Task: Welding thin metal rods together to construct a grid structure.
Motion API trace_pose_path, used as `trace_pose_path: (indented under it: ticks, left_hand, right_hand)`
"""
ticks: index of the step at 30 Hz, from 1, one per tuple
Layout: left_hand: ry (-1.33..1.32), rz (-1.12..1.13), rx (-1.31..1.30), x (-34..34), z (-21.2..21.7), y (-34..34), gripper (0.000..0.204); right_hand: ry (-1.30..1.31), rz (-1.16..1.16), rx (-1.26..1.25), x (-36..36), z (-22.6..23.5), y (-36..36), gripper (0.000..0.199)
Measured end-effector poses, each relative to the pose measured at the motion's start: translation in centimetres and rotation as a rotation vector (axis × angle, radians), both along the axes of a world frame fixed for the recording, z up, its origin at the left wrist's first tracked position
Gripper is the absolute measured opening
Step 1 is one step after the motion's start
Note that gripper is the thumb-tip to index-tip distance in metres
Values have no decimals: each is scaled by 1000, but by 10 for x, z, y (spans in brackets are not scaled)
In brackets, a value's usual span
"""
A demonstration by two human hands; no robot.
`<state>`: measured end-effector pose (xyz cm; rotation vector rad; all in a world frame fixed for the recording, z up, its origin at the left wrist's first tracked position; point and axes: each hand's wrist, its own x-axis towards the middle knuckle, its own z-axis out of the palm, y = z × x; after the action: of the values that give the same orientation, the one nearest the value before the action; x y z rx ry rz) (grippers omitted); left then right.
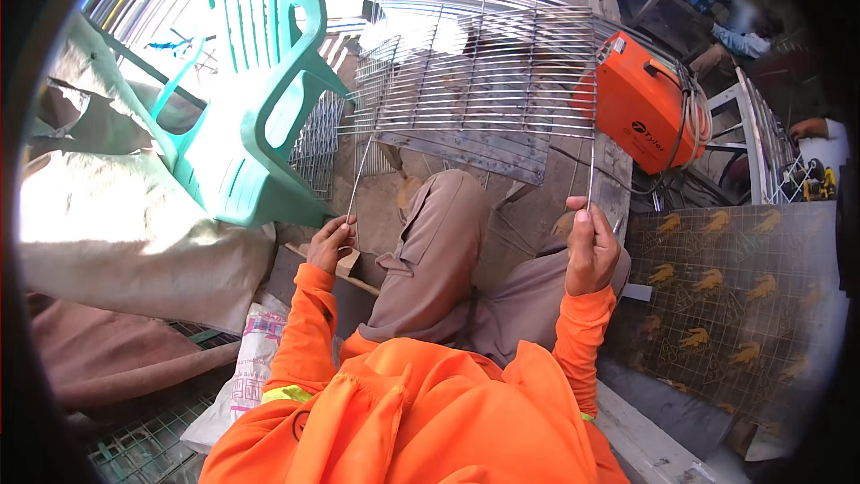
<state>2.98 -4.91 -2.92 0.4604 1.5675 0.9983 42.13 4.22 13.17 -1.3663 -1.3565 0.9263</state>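
In front of my knees stretches a wire grid (466, 81) of many thin metal rods with a few crossing rods. Two of its rod ends stick out toward me. My left hand (331, 245) pinches the left rod end (362, 175) near its tip. The right rod end (591, 175) is gripped by my right hand (591, 249), with the thumb upright along it. The grid's far side lies over a dark metal frame (484, 154) and pale bars in bright light.
A green plastic chair (235, 161) stands at the left beside a draped tan cloth (143, 233). An orange welding machine (640, 103) with cables sits right of the grid. A patterned dark board (717, 296) is at my right. Other people (745, 34) are at the far right.
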Motion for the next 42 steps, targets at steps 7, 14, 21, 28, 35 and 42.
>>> trace_pose_path:
  ticks: [7,14,21,28,35,42]
  left_hand:
    - [-37,-58,27,14,0,-8,30]
    - [-129,-28,79,34,-17,-10,32]
    - [-108,-7,213,19,17,11,31]
    - [-60,-118,169,45,-5,19,35]
    - [-177,-51,93,59,-23,17,38]
    - [-379,-69,177,55,-27,29,45]
  right_hand:
    - [-44,-33,53,-9,35,-11,33]
    - [4,-36,110,-25,50,-2,35]
    - [48,-64,140,-10,62,12,35]
    - [99,18,177,-16,86,19,35]
    - [127,37,192,-45,82,26,34]
    - [302,157,210,-72,109,55,32]
